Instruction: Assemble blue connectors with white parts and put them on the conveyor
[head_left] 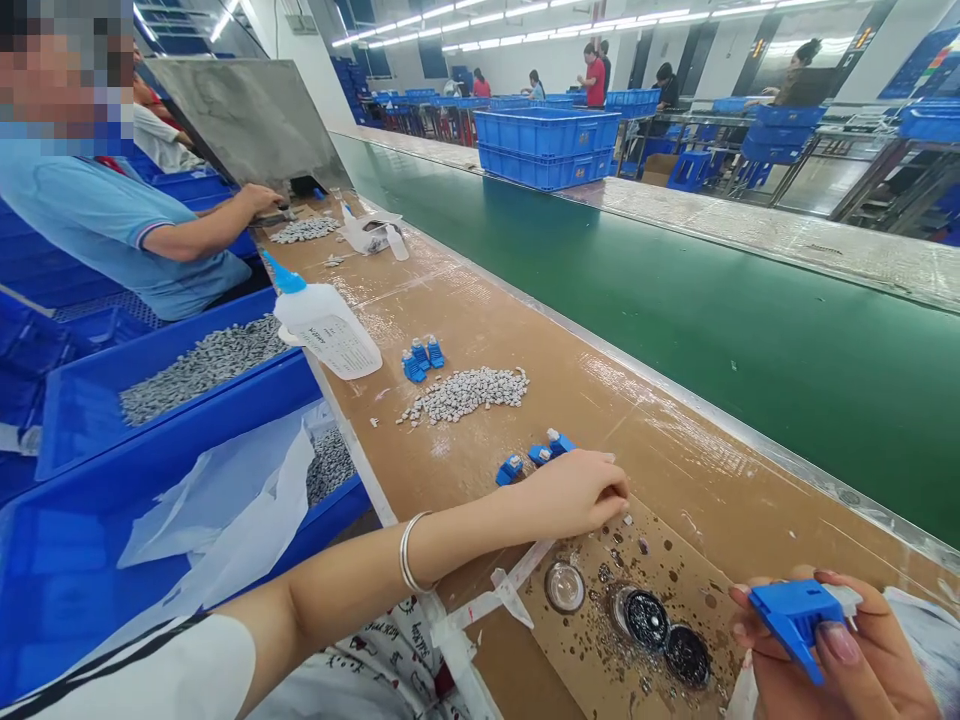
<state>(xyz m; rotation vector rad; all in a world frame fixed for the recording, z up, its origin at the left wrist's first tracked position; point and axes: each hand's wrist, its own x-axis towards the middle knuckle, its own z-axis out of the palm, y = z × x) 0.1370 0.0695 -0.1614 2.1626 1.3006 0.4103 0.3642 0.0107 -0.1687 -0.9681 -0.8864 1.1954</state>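
Item, left arm: reaching in from lower left, nearly straight, a silvery bangle (409, 552) at the wrist. Left hand (585, 492): back uppermost, fingers curled downward close together at the edge of a spotted cardboard sheet (570, 660); whether they pinch anything, I cannot tell. A small pale piece (628, 519) lies just beside the fingertips.

Item, right hand (847, 640): at lower right, fingers bent, thumb foremost, pinching a blue clip (799, 615) above the tabletop.

Item, materials: clip of smooth blue plastic, wedge-like, with a whitish tip; cardboard brown, matte, blotched dark; two round dishes (646, 619) (687, 656) filled with glossy black matter; one clear round dish (565, 587); a heap of pebble-like grey-white pieces (476, 392); a translucent bottle (330, 330) with a blue conical nozzle (its label too small to read).

Item, orientation: the clip's whitish tip points right, its long axis lies roughly crosswise to the view, and a tapered leg slants downward.
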